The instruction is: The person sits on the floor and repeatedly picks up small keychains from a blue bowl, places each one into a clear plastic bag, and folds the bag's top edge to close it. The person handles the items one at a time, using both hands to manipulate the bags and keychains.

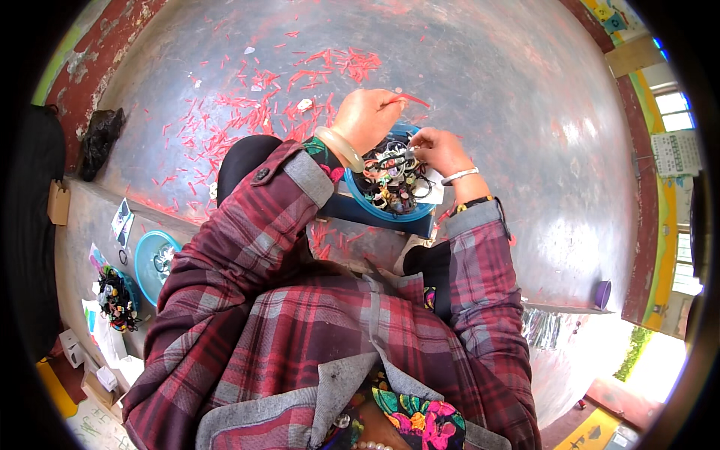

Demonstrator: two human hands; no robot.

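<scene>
My left hand point(367, 118) is closed in a pinch on a thin red strip point(412, 100), which sticks out to the right past the fingertips. Just below and to the right, my right hand point(448, 155) has its thumb and fingers pinched together at the basin's right side. What lies between those fingertips is too small to make out. Under both hands is a blue basin point(401, 217) filled with a tangle of black, white and coloured bands point(390, 180). A dark low stool or board point(341, 208) carries the basin, and a white piece point(430, 189) lies at its right edge.
Many red strips point(255, 112) are scattered over the grey floor beyond and left of the basin. At my left stand a light-blue basin point(150, 279) and a heap of dark bands point(116, 300). A black plastic bag point(101, 142) lies by the far-left wall; a purple container point(603, 295) is far right.
</scene>
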